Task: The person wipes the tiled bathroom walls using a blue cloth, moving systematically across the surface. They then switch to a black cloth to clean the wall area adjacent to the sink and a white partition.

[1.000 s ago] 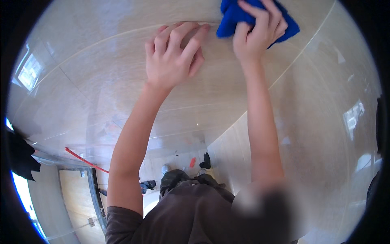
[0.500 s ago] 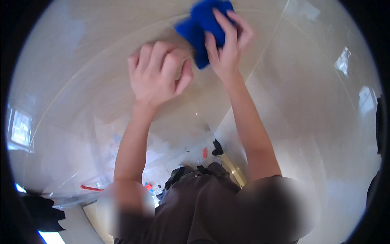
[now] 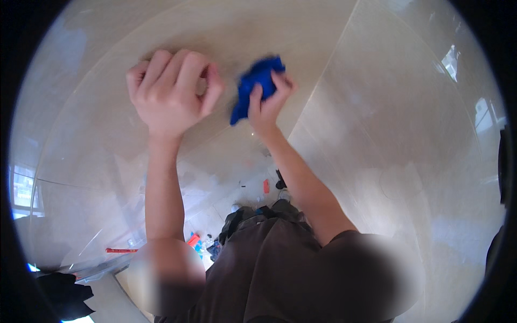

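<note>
A crumpled blue cloth [image 3: 258, 81] is in my right hand [image 3: 271, 105], whose thumb and fingers press it to the glossy beige tiled wall [image 3: 215, 27]. One corner of the cloth hangs toward the lower left. Left of it, my left hand [image 3: 173, 94] is closed, fingers curled against the same wall. Between its thumb and forefinger a small pale patch shows; whether that is a held thing or the wall behind, I cannot make out. A gap of bare tile separates the two hands.
A straight joint line runs down the tiles right of the cloth. Below, a red block-like item [image 3: 266, 186] and a black item [image 3: 280, 180] lie on the floor near my feet. A red strip [image 3: 121, 250] and dark fabric [image 3: 67, 295] are at lower left.
My right hand has brought the blue cloth lower in the picture and leftward, bunched smaller. My left hand has shifted left, still closed. The whole view has shifted slightly.
</note>
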Action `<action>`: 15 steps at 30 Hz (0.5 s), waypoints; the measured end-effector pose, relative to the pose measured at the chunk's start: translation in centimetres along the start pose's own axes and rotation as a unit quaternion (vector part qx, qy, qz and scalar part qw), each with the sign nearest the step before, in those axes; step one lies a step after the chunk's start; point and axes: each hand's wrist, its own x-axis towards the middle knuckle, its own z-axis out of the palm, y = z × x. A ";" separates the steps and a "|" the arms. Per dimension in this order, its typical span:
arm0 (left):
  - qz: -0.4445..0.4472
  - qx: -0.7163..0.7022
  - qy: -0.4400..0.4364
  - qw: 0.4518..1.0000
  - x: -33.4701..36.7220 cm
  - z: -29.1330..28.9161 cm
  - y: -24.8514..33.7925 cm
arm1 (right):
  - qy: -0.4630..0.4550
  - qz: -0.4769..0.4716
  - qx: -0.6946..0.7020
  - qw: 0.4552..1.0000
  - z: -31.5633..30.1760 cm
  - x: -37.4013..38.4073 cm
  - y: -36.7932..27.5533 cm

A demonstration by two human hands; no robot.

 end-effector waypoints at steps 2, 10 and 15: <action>-0.004 0.007 -0.004 1.000 -0.4 -0.1 -0.2 | -0.008 -0.031 0.026 0.999 1.5 5.2 -2.2; -0.019 0.027 -0.017 0.999 -2.8 1.1 1.6 | -0.031 -0.069 0.042 0.996 0.1 0.6 0.9; -0.048 0.029 -0.028 0.998 -7.7 3.2 4.3 | -0.141 0.058 0.060 0.987 -2.8 -9.1 2.2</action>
